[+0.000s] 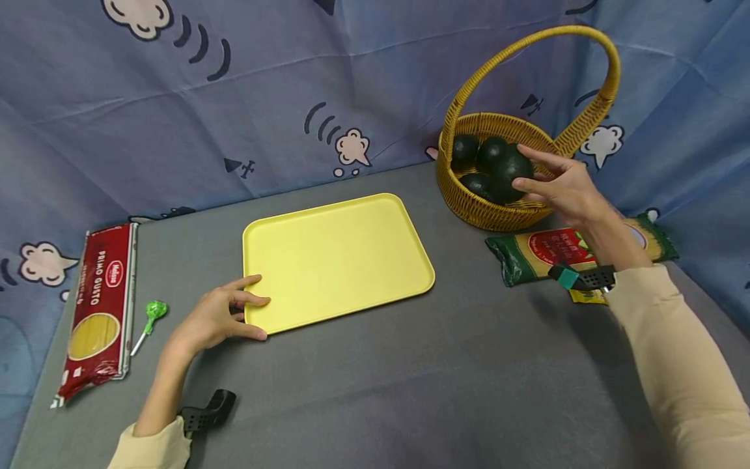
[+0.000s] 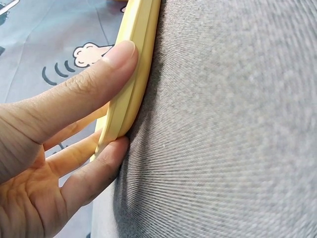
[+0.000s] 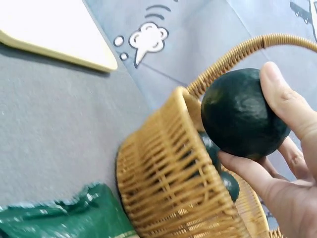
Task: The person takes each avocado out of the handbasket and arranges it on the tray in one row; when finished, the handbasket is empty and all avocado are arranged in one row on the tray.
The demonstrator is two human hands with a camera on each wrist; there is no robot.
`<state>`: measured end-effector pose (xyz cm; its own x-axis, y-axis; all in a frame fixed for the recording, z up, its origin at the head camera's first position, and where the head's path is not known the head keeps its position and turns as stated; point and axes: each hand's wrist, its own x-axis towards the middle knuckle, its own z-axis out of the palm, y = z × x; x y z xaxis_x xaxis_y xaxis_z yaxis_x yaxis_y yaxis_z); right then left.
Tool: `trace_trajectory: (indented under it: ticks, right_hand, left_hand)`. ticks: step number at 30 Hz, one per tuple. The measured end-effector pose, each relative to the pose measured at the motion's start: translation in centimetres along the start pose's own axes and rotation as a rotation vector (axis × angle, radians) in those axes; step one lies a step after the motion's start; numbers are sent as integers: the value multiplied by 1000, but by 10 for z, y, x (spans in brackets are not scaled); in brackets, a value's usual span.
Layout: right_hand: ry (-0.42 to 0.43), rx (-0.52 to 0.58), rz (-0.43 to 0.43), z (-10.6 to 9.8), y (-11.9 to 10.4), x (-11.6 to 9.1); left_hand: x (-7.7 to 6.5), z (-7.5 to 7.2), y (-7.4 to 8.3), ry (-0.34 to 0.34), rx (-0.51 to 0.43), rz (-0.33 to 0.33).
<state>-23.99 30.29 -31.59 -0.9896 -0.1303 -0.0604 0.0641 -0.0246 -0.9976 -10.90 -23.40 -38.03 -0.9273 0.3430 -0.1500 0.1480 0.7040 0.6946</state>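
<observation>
My right hand point(image 1: 562, 182) holds a dark green avocado point(image 3: 242, 114) between thumb and fingers, at the mouth of the wicker basket point(image 1: 483, 215). Several more avocados point(image 1: 465, 150) lie inside the basket. On the left, my left hand point(image 1: 219, 316) grips the near left corner of a yellow tray point(image 1: 340, 260). In the left wrist view, the thumb point(image 2: 121, 57) lies against the tray's rim and other fingers touch round its corner. The tray lies flat on the grey table with nothing on it.
A red pasta packet point(image 1: 99, 312) and a green lollipop point(image 1: 153, 311) lie at the left. A green pasta packet point(image 1: 510, 260) lies in front of the basket, partly under my right forearm, with a yellow packet point(image 1: 588, 297) beside it. The basket's tall handle point(image 1: 527, 42) arches up.
</observation>
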Motion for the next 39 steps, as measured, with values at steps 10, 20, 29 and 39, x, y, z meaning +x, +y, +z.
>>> trace_trajectory:
  ticks: [10, 20, 29, 39]
  right_hand:
    - [-87, -6, 11, 30, 0, -7]
    - [-157, -58, 3, 65, 5, -3]
    - [-322, 148, 30, 99, 30, 15]
    - [-373, 108, 120, 139, 51, 42]
  left_hand:
    - [0, 0, 1, 5, 15, 9]
    - [0, 0, 1, -8, -13, -3]
    - [1, 2, 3, -21, -46, -34]
    - [0, 1, 3, -6, -61, -30]
